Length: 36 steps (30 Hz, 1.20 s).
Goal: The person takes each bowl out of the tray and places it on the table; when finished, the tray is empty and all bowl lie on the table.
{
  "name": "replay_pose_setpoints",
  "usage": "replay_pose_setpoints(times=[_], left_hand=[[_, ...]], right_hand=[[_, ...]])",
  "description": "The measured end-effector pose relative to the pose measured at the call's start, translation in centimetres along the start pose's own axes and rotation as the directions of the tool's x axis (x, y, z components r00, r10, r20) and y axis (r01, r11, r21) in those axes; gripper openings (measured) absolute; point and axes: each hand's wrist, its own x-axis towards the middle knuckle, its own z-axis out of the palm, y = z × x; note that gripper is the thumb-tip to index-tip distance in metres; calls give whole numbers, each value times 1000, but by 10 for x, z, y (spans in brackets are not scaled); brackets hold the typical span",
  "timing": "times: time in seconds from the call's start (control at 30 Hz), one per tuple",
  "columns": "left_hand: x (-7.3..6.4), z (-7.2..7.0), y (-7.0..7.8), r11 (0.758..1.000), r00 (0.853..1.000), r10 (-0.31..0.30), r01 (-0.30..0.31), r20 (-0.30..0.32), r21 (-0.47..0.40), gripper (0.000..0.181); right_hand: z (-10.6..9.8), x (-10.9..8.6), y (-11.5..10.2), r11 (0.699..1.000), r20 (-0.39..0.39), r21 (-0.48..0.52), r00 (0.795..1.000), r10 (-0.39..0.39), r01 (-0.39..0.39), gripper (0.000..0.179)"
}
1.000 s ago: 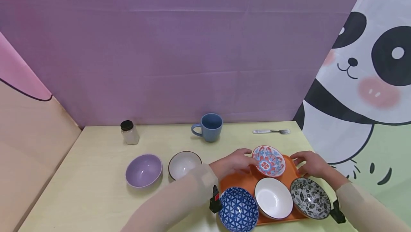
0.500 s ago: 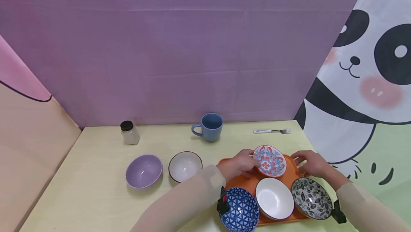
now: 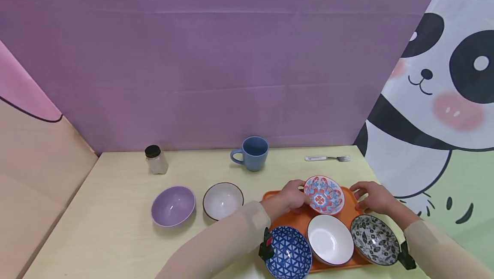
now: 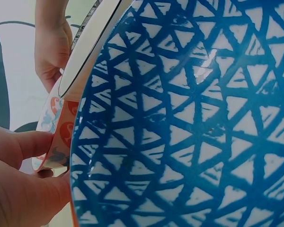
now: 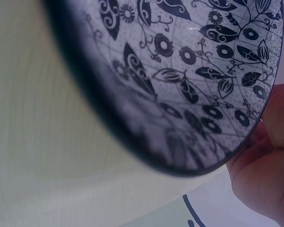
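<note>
Pinching the round red, white and blue patterned ceramic bowl [image 3: 324,195] between thumb and fingers of the left hand [image 3: 292,195], over the far edge of the orange rectangular tray [image 3: 287,220]. Holding the right hand [image 3: 373,196] at the tray's far right corner, thumb and fingers apart, contact unclear. Could tip the round blue-and-white triangle-patterned bowl [image 3: 289,252] at the near left corner through a low sweep of the left wrist, or chip the round dark-rimmed white bowl [image 3: 330,239] by drawing back too far.
</note>
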Motion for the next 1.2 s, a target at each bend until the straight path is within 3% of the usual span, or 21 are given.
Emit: replay_pose_setpoints(times=[0.17,0.4,0.67,1.2], left_hand=[[-1,-2,-1,1000,1000,12,-12,4,-21,52],[-5,-5,2,997,999,-31,32,14,-71,49],[-4,-1,2,989,998,-55,52,-23,-135,47],[-11,-11,-1,988,996,-60,50,-67,-146,45]], right_hand=[[0,0,0,1000,-1,5,1000,2,-2,52],[2,-1,0,1000,-13,14,1000,0,1,51],[3,-1,2,1000,-27,7,1000,-2,2,51],[4,-2,0,1000,-36,-15,999,-14,14,50]])
